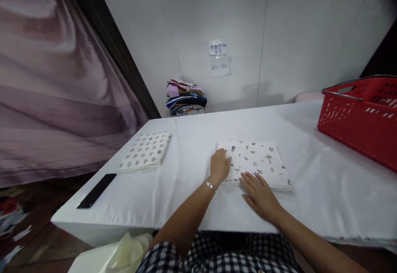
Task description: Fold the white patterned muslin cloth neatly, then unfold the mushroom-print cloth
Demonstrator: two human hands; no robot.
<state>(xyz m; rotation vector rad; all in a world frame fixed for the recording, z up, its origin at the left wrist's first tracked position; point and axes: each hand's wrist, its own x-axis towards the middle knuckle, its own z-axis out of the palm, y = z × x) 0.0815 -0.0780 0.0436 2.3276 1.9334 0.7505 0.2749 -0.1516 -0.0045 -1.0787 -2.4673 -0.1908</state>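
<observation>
A folded white cloth (257, 161) with small plant and animal prints lies flat on the table in front of me. My left hand (220, 166) rests along its left edge, thumb apart on top of the fabric and fingers pointing away from me. Over the near edge, my right hand (260, 196) lies flat with its fingers spread, fingertips touching the print. Neither hand lifts the cloth. Off to the left is a second folded cloth (145, 151), white with grey-green mushroom-like prints, which no hand touches.
The table (192, 149) has a white cover. A black phone-like slab (96, 191) lies near its left edge. At the right stands a red plastic basket (359, 120). Several folded fabrics (186, 99) are stacked by the wall. A pinkish curtain (68, 91) hangs at left.
</observation>
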